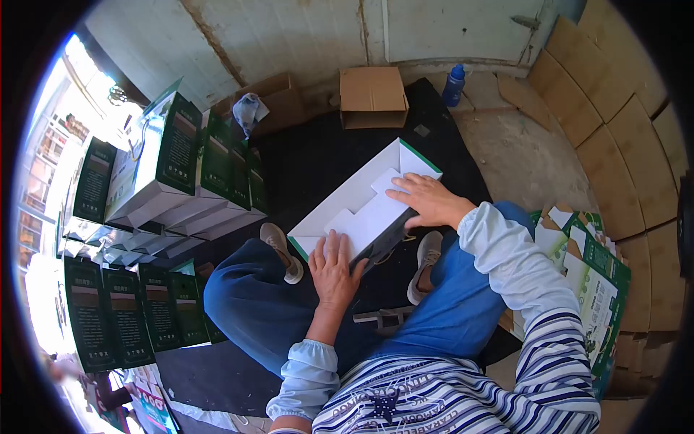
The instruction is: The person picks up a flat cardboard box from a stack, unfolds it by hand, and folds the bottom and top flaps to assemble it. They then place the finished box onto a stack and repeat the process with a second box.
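Note:
A green-edged cardboard box (365, 202) sits tilted between my legs, its white flaps facing up. Two of the flaps have cut notches and lie partly folded over the opening. My left hand (334, 273) grips the near-left end, fingers laid along the white flap and thumb at the dark side edge. At the far-right end, my right hand (430, 201) rests its fingers over the flap, with the thumb low by the side. A cord loop (387, 258) shows just under the box; the box's underside is hidden.
Green-and-white boxes (177, 148) stand stacked on the left. Flattened printed cartons (596, 282) lie at my right, beside a wall of brown cartons (614, 159). Ahead are an open brown box (374, 94), a blue bottle (454, 85) and a cloth (249, 114).

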Demonstrator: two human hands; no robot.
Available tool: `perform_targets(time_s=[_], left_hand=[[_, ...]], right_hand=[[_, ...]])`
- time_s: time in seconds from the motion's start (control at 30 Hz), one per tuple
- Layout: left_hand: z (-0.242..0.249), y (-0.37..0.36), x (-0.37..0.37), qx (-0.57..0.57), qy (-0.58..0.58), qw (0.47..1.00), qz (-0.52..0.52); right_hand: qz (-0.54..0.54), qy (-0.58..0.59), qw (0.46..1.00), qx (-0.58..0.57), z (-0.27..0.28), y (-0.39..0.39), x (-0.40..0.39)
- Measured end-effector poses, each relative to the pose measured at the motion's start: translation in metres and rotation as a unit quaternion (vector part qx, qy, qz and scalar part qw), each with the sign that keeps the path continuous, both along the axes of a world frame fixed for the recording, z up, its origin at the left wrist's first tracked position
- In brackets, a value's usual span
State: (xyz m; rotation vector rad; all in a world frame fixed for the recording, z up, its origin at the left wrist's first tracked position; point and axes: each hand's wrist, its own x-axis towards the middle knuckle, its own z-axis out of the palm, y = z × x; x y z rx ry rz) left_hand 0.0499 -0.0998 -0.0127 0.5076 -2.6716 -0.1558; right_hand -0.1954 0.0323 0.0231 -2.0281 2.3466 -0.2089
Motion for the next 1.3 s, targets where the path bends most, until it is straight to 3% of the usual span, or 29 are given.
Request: perform_targets(time_s=[0.37, 0.57, 0.67, 0.73, 0.8, 0.87, 0.93, 1.0, 1.03, 1.1, 1.13, 1.17, 1.2, 1.23, 1.27, 1.3], left_hand=[[-0.012, -0.002, -0.004, 0.045, -0.041, 0.998, -0.031], [-0.008, 0.002, 0.001, 0.053, -0.016, 0.998, -0.034], [0.006, 0.006, 0.006, 0.069, 0.067, 0.995, -0.018], [0.007, 0.001, 0.009, 0.109, 0.145, 0.983, 0.03], [-0.006, -0.022, 0.011, 0.172, 0.233, 0.951, 0.109], [-0.044, -0.069, 0.02, 0.411, 0.242, 0.858, 0.189], [-0.032, -0.075, 0.018, 0.603, 0.232, 0.715, 0.266], [-0.017, -0.07, 0.021, 0.741, 0.206, 0.541, 0.339], [-0.028, -0.073, 0.024, 0.751, 0.229, 0.54, 0.303], [-0.083, -0.088, 0.034, 0.765, 0.274, 0.536, 0.228], [-0.126, -0.106, 0.044, 0.805, 0.255, 0.491, 0.216], [-0.12, -0.101, 0.041, 0.815, 0.209, 0.49, 0.225], [-0.105, -0.089, 0.034, 0.824, 0.164, 0.49, 0.232], [-0.091, -0.079, 0.027, 0.831, 0.12, 0.488, 0.238], [-0.084, -0.074, 0.023, 0.834, 0.127, 0.483, 0.235], [-0.081, -0.074, 0.022, 0.838, 0.127, 0.475, 0.235]], right_hand=[[-0.007, -0.057, 0.981, 0.184, 0.004, -0.013, -0.008], [-0.003, -0.047, 0.994, 0.097, 0.003, -0.004, -0.006], [-0.083, -0.151, 0.984, 0.036, 0.02, 0.002, -0.012], [-0.181, -0.128, 0.971, -0.091, 0.016, 0.002, -0.022], [-0.261, -0.088, 0.948, -0.157, 0.003, 0.004, -0.041], [-0.331, -0.178, 0.915, -0.146, -0.028, 0.0, -0.064], [-0.35, -0.332, 0.867, -0.125, -0.03, -0.005, -0.072], [-0.371, -0.314, 0.869, -0.087, -0.032, -0.012, -0.086], [-0.381, -0.305, 0.87, -0.067, -0.034, -0.013, -0.092], [-0.464, -0.405, 0.788, -0.014, -0.04, -0.003, -0.11], [-0.462, -0.471, 0.751, 0.018, -0.031, 0.001, -0.102], [-0.457, -0.533, 0.71, 0.047, -0.019, 0.006, -0.094], [-0.445, -0.49, 0.747, 0.055, -0.054, 0.005, -0.105], [-0.431, -0.445, 0.782, 0.061, -0.052, -0.002, -0.096], [-0.42, -0.562, 0.71, 0.055, -0.046, 0.007, -0.089], [-0.406, -0.574, 0.71, 0.033, -0.044, 0.011, -0.084]])
